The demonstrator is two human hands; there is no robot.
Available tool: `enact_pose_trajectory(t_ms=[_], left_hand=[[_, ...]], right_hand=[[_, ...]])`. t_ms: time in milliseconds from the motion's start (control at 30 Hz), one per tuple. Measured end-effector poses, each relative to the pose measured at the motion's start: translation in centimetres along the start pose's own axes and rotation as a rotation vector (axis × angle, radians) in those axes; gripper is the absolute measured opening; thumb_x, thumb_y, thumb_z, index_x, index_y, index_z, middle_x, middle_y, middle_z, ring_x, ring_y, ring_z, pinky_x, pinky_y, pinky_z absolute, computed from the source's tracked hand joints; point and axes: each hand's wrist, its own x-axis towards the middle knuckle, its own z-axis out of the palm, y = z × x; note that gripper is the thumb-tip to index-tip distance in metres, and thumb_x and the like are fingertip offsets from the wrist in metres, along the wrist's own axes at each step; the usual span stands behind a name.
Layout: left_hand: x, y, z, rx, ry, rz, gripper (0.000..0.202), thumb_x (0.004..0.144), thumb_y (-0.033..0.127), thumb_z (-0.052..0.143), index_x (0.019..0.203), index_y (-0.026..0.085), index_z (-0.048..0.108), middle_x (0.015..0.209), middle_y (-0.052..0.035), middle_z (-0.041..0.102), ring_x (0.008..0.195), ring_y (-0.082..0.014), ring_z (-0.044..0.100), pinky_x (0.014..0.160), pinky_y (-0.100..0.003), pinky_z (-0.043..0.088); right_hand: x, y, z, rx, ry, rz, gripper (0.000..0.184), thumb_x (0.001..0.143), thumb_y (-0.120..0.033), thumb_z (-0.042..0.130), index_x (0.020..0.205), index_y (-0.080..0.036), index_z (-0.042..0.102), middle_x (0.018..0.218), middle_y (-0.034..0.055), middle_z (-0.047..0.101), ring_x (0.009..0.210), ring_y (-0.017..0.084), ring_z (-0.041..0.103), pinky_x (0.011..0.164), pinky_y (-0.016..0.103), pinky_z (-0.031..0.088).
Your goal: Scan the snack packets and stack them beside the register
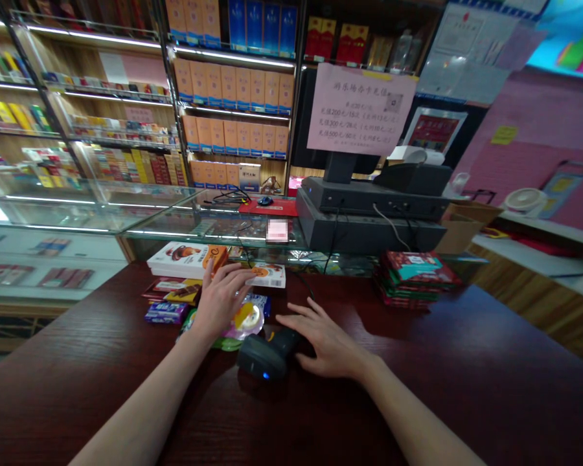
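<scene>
My left hand point(223, 294), fingers stretched out, hovers over or rests on a group of packaged snacks; contact is hard to tell. Beneath and beside it are a white-and-orange box point(187, 259), a smaller white box point(271, 276), a yellow chocolate packet point(184, 291), a purple packet point(166, 312) and a shiny colourful bag point(247, 317). My right hand point(333, 340) is open with fingers apart, right beside the handle of a black barcode scanner point(263, 356) that lies on the dark wooden counter point(214, 414). A small blue light glows on the scanner.
A stack of red and green packets point(415, 278) sits on the right of the counter. Behind stand a glass display case point(175, 223) and a cash register base point(369, 220) with a monitor bearing a pink sign point(362, 110). Shelves of boxes point(238, 87) fill the back wall.
</scene>
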Motion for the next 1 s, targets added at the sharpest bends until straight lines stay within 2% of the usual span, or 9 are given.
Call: enact_pose_trajectory(t_ms=[167, 367, 533, 733, 1000], left_hand=[[0.0, 0.1, 0.0, 0.001, -0.001, -0.006, 0.022, 0.097, 0.029, 0.057, 0.117, 0.029, 0.068, 0.116, 0.0011, 0.075, 0.119, -0.0231, 0.062, 0.125, -0.059, 0.012], [0.0, 0.1, -0.1, -0.003, 0.002, -0.017, 0.023, 0.097, 0.028, 0.057, 0.118, 0.029, 0.068, 0.117, 0.0003, 0.075, 0.118, -0.0234, 0.062, 0.124, -0.057, 0.015], [0.0, 0.0, -0.2, 0.002, -0.003, -0.025, 0.024, 0.097, 0.028, 0.057, 0.118, 0.029, 0.067, 0.118, 0.0004, 0.075, 0.118, -0.0231, 0.062, 0.123, -0.056, 0.017], [0.0, 0.2, -0.4, -0.011, -0.009, -0.038, 0.024, 0.098, 0.028, 0.054, 0.119, 0.029, 0.067, 0.118, 0.0003, 0.075, 0.117, -0.0230, 0.063, 0.125, -0.058, 0.011], [0.0, 0.2, -0.3, -0.003, 0.003, -0.041, 0.024, 0.097, 0.028, 0.057, 0.118, 0.030, 0.067, 0.118, 0.0000, 0.075, 0.117, -0.0235, 0.063, 0.125, -0.058, 0.011]], right_hand=[[0.7, 0.3, 1.0, -0.024, 0.004, -0.044, 0.075, 0.084, -0.019, 0.060, 0.154, -0.027, 0.036, 0.154, 0.0044, 0.050, 0.148, 0.024, 0.034, 0.126, 0.056, 0.001], [0.8, 0.4, 1.1, -0.028, 0.006, -0.042, 0.064, 0.087, -0.020, 0.061, 0.148, -0.029, 0.045, 0.137, 0.0066, 0.062, 0.131, 0.021, 0.053, 0.125, 0.054, 0.008], [0.4, 0.7, 0.7, 0.001, 0.028, -0.012, 0.061, 0.087, -0.022, 0.065, 0.146, -0.030, 0.048, 0.129, 0.0055, 0.065, 0.124, 0.021, 0.056, 0.124, 0.056, 0.009], [-0.5, 1.6, -0.2, 0.025, 0.075, 0.030, 0.063, 0.086, -0.022, 0.069, 0.145, -0.032, 0.049, 0.125, 0.0044, 0.066, 0.122, 0.020, 0.058, 0.124, 0.058, 0.010], [-1.7, 2.8, -2.3, 0.031, 0.158, 0.100, 0.054, 0.091, -0.031, 0.068, 0.142, -0.033, 0.052, 0.126, 0.0046, 0.065, 0.121, 0.022, 0.059, 0.123, 0.060, 0.013]])
